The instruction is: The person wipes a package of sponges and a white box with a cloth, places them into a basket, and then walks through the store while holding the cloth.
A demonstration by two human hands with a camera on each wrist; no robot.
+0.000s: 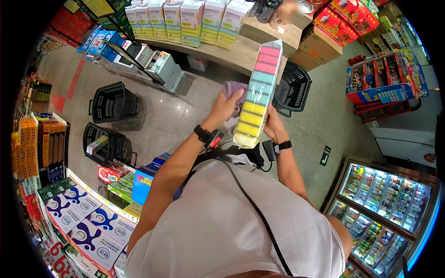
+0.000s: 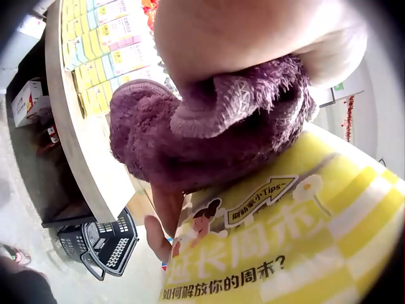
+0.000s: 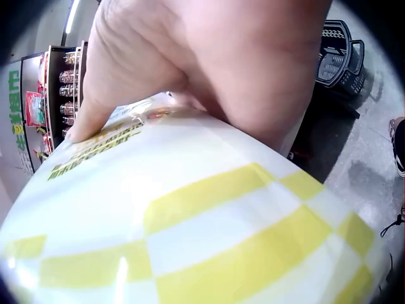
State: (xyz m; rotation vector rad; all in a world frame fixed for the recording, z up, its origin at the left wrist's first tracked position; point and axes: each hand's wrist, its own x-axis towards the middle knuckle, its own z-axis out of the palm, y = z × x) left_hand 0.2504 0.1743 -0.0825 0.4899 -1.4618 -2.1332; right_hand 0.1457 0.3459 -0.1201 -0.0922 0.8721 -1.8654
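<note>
A long clear-wrapped pack of sponges (image 1: pixel 260 88), in pink, teal and yellow rows, stands tilted in front of the person's chest. The right hand (image 1: pixel 274 124) grips its right side near the lower end; in the right wrist view, fingers spread over its white and yellow-checked wrapper (image 3: pixel 209 209). A fluffy purple cloth (image 2: pixel 215 126) is bunched in the left hand (image 1: pixel 224 105), beside the pack's left side. From the left wrist view, the cloth lies right against the yellow printed face of the wrapper (image 2: pixel 272 234).
Several similar packs (image 1: pixel 192 21) line a wooden counter (image 1: pixel 222 53) ahead. A black basket (image 1: pixel 294 85) stands on the floor by it, with two more baskets (image 1: pixel 113 103) at left. Stacked boxes (image 1: pixel 88 236) fill the lower left; a glass-door fridge (image 1: pixel 380 199) stands at right.
</note>
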